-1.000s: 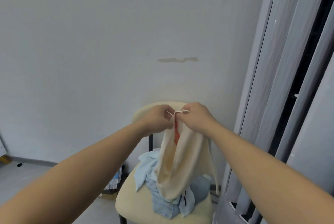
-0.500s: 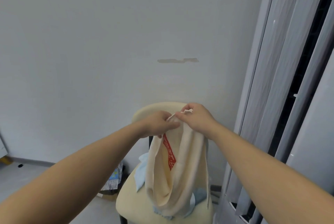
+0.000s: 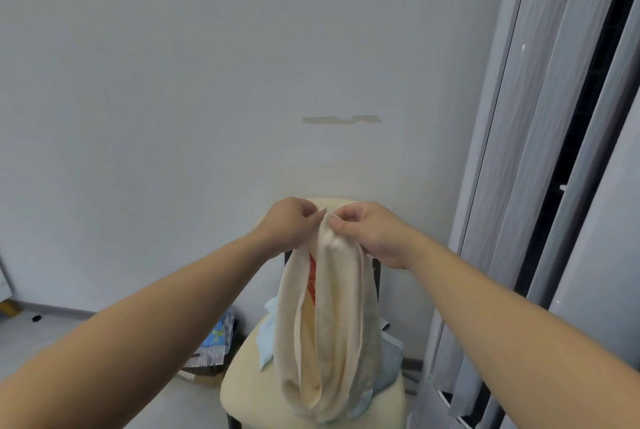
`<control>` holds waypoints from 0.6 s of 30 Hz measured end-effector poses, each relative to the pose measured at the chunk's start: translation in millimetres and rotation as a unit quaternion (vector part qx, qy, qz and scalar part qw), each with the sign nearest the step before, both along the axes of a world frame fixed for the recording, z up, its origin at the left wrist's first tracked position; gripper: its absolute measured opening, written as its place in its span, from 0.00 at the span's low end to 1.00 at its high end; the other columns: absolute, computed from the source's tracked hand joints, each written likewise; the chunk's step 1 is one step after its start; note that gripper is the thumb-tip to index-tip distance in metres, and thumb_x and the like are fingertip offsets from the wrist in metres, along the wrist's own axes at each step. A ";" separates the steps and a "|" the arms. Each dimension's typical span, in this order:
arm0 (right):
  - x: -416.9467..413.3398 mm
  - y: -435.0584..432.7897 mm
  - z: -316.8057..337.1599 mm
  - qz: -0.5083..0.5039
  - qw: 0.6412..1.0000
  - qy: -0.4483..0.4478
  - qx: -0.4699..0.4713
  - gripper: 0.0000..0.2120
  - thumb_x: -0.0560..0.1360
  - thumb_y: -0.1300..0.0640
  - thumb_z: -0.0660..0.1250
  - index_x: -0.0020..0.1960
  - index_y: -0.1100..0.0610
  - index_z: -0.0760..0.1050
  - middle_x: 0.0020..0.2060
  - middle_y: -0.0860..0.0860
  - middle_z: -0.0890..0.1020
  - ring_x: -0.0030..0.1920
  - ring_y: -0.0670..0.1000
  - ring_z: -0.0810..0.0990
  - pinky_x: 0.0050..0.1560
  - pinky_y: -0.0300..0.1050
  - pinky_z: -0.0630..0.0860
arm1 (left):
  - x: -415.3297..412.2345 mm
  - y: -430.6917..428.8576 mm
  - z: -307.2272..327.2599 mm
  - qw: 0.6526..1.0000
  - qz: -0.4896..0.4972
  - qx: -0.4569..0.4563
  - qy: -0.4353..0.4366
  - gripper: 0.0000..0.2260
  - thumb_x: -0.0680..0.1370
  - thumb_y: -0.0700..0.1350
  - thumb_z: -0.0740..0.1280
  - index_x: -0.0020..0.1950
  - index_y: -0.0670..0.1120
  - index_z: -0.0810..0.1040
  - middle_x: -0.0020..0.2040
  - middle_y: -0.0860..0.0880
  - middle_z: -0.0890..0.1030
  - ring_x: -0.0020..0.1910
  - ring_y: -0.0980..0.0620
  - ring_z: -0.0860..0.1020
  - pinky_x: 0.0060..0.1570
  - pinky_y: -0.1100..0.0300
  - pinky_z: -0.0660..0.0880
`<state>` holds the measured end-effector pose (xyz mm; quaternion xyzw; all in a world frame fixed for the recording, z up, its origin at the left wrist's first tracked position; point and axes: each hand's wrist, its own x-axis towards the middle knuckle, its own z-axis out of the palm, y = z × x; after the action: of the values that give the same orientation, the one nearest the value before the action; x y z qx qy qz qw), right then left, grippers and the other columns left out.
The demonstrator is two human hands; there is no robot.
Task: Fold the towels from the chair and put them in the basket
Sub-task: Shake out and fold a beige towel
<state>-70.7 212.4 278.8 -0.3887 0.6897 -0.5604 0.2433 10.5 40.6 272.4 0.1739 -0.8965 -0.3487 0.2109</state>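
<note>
Plain wall [image 3: 173, 116], cream chair [image 3: 242, 388]. The left hand [image 3: 289, 226] and right hand [image 3: 372, 232] pinch top edges of the cream towel [image 3: 327, 342] together so it hangs doubled, probably to align the fold.
</note>
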 end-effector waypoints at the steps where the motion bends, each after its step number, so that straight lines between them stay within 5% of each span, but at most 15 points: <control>1: 0.6 0.7 0.3 0.004 1.000 0.011 0.001 0.11 0.81 0.53 0.68 0.54 0.62 0.83 0.42 0.53 0.83 0.40 0.47 0.80 0.39 0.38 0.74 | 1.1 -0.2 0.6 1.000 -0.007 -0.004 0.013 0.17 0.80 0.58 0.65 0.38 0.50 0.83 0.28 0.56 0.77 0.28 0.55 0.74 0.34 0.53 0.76; 7: -4.9 -5.1 -7.4 -0.065 0.993 0.089 -0.032 0.05 0.77 0.53 0.74 0.49 0.55 0.85 0.46 0.59 0.86 0.45 0.50 0.83 0.54 0.56 0.80 | 6.8 6.1 4.5 0.987 -0.064 0.103 0.101 0.08 0.80 0.51 0.71 0.47 0.47 0.86 0.36 0.48 0.85 0.31 0.52 0.79 0.40 0.52 0.81; 11: -3.4 -7.7 -6.0 -0.112 0.988 0.084 -0.059 0.07 0.76 0.56 0.76 0.47 0.58 0.80 0.39 0.58 0.86 0.39 0.49 0.80 0.44 0.46 0.76 | 9.3 9.1 7.3 0.975 -0.089 0.169 0.109 0.08 0.79 0.47 0.73 0.51 0.43 0.84 0.41 0.44 0.87 0.41 0.37 0.84 0.48 0.44 0.84; 18: -4.3 -10.3 -8.4 -0.146 0.985 0.071 -0.060 0.14 0.74 0.51 0.77 0.49 0.58 0.76 0.36 0.52 0.85 0.37 0.47 0.79 0.41 0.44 0.73 | 14.5 10.2 9.1 0.972 -0.107 0.186 0.100 0.10 0.76 0.48 0.76 0.53 0.43 0.84 0.44 0.44 0.87 0.45 0.45 0.86 0.51 0.47 0.84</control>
<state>-75.0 202.1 270.4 -0.3364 0.7196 -0.6014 0.0854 25.1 50.7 281.5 0.0777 -0.8035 -0.5454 0.2255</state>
